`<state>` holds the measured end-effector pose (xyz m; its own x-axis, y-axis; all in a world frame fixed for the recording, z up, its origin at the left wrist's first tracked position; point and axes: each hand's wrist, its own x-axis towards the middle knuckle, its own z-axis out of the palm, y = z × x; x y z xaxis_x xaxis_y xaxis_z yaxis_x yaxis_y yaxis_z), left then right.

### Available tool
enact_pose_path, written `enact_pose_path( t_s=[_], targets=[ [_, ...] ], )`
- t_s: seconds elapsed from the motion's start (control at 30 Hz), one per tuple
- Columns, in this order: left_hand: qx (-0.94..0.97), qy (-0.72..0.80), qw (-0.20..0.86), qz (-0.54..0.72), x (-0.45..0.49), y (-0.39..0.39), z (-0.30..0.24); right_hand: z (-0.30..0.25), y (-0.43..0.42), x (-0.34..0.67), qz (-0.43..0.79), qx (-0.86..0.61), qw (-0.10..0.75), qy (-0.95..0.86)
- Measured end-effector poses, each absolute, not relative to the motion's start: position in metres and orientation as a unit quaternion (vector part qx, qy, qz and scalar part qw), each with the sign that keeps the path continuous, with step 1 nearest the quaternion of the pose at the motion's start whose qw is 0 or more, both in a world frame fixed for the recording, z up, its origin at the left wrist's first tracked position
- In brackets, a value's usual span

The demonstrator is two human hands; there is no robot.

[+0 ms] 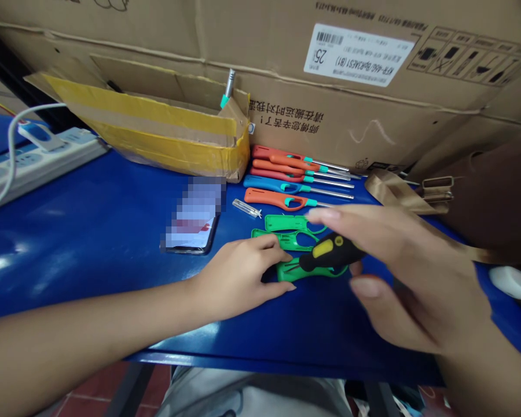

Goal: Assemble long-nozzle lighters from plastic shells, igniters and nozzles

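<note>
My left hand (pixel 238 275) rests on the blue table, its thumb and fingers closed about the left end of a green lighter casing (pixel 293 274). Held in my right hand (pixel 429 278) is a black and yellow screwdriver (pixel 323 253), its shaft pointing left over that casing. Whether the tip touches it I cannot tell. Just behind lie two more green casing pieces, one empty-looking shell (pixel 282 222) and another (pixel 282 237) partly covered by my left fingers. A small clear plastic part (pixel 245 208) lies beyond them.
Several long-necked lighters, among them an orange one (pixel 267 198) and a blue one (pixel 264 184), lie in a row behind. A phone (pixel 195 220), a yellow-taped carton (pixel 156 130) and a power strip (pixel 43 162) are leftward. A large cardboard box (pixel 278 58) stands at the back.
</note>
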<state>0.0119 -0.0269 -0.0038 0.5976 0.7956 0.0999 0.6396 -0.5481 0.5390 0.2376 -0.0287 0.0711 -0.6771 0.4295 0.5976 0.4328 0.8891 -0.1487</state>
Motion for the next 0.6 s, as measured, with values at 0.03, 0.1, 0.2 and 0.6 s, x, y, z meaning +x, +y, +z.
enact_pose_path(
  t_s=[0.03, 0.1, 0.2, 0.6],
  targets=[
    [0.863, 0.416, 0.230, 0.170, 0.012, -0.027, -0.004, 0.070, -0.028, 0.238, 0.024, -0.241, 0.322, -0.915],
    [0.863, 0.416, 0.229, 0.173, 0.012, -0.027, -0.004, 0.067, -0.026, 0.238, 0.062, -0.246, 0.338, -0.906],
    [0.865, 0.412, 0.225, 0.175, 0.012, -0.027, -0.005, 0.065, -0.022, 0.237, 0.011, -0.241, 0.365, -0.899],
    [0.864, 0.413, 0.230, 0.171, 0.010, -0.027, -0.005, 0.078, -0.022, 0.240, 0.106, -0.201, 0.336, -0.914]
  ],
)
